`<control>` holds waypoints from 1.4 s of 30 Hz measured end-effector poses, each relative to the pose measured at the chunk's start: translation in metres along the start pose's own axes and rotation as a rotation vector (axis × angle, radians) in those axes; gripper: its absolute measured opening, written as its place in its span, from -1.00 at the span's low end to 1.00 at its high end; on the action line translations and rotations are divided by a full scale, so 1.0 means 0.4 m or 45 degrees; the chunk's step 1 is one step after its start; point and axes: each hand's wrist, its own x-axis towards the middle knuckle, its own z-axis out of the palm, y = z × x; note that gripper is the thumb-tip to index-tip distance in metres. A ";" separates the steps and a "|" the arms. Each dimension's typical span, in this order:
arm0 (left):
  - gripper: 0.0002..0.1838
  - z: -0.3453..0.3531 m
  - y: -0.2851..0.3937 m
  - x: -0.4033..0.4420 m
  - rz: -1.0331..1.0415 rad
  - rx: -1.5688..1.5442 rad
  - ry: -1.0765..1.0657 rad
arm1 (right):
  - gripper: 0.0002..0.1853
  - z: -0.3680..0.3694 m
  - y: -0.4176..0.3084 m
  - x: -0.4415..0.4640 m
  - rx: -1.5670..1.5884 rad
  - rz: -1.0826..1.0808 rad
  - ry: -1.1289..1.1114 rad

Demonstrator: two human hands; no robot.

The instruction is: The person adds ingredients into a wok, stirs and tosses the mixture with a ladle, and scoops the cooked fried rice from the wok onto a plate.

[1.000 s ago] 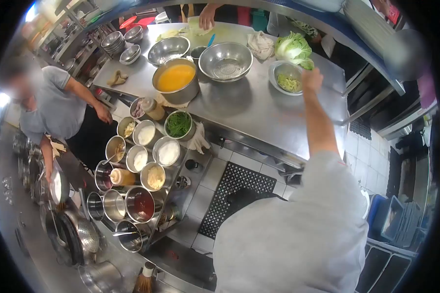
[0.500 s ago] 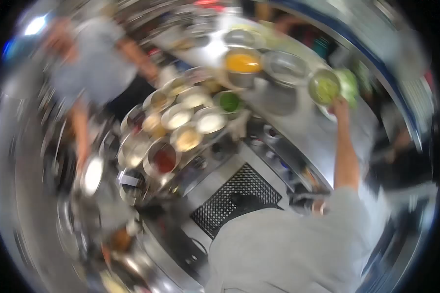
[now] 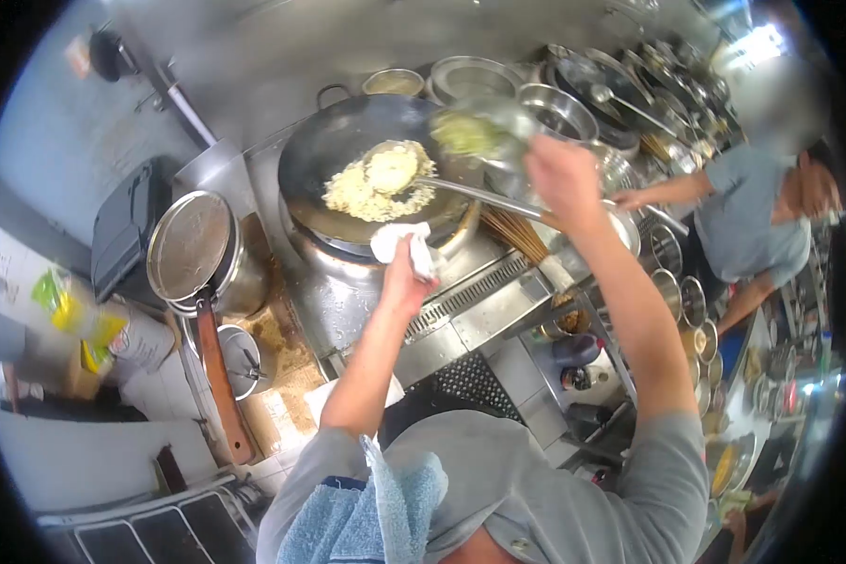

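Note:
A large black wok (image 3: 315, 141) sits on the burner with pale yellow, rice-like food (image 3: 352, 193) in it. My left hand (image 3: 406, 282) is closed on a white cloth (image 3: 399, 242) at the wok's near rim; the cloth hides whether the fingers grip the rim. Over the wok's right side, my right hand (image 3: 564, 183) holds a metal bowl (image 3: 512, 117), tilted and smeared by motion. Chopped green vegetables (image 3: 465, 134) show at its mouth. A ladle (image 3: 479, 195) lies with its head in the food, its handle reaching right beneath my right hand.
A wood-handled strainer (image 3: 193, 244) rests on a pot at the left. Metal bowls (image 3: 559, 108) and pans line the back right. Bamboo sticks (image 3: 517, 235) lie right of the burner. Another person (image 3: 752, 207) stands at the right, one arm reaching toward the stove.
My view has swung from the counter of ingredient bowls to the stove. The bowl of greens in my right hand has moved over the wok. My left hand has come into view with the cloth.

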 end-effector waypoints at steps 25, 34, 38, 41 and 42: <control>-0.49 0.014 -0.288 -0.256 -0.477 0.930 -0.499 | -0.91 -0.262 0.116 -0.297 0.070 0.694 0.456; -0.50 0.192 -0.758 -0.372 -0.382 1.611 -1.567 | -0.87 -1.075 -0.472 -1.646 -0.256 2.264 1.746; -0.41 0.291 -1.078 -0.622 -0.368 1.601 -2.192 | -0.69 -1.155 -0.651 -1.780 -0.178 2.495 1.741; -0.32 0.331 -1.323 -0.790 0.115 1.490 -2.740 | -0.62 -1.231 -0.751 -1.775 -1.343 2.671 1.199; -0.29 0.345 -1.386 -0.842 0.294 1.503 -2.863 | -0.63 -1.252 -0.775 -1.801 -1.625 2.493 1.067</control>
